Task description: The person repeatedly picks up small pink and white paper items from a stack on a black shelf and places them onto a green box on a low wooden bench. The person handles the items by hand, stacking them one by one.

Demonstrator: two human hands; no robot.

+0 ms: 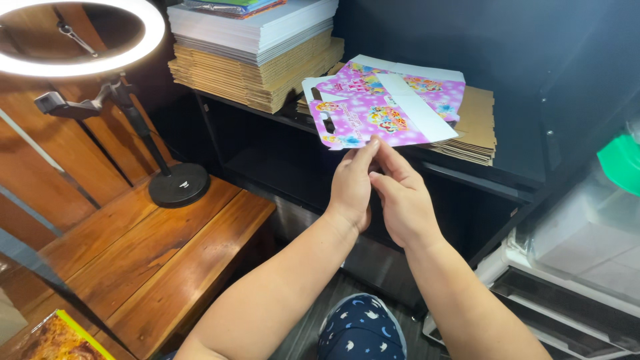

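Right now both hands are reaching up and forward to a flat, unfolded pink carton blank (373,115) printed with cartoon figures, which is lying on top of a low stack of brown cardboard sheets (477,127) on a dark shelf (467,175). The left hand (351,187) is pinching the blank's near edge, thumb and fingers (365,152) closing on it from below. The right hand (400,197) is sitting just beside it, touching the left, its fingers (393,157) together at the same edge, though whether they are truly clamping it I cannot tell. The blank is lying directly ahead of and above the fingers, its long axis running left to right, slightly tilted; both hands are about equally near. A taller pile of white and brown flat boxes (257,50) is sitting to the left, and a ring light (80,40) is standing on the wooden worktop (153,253).
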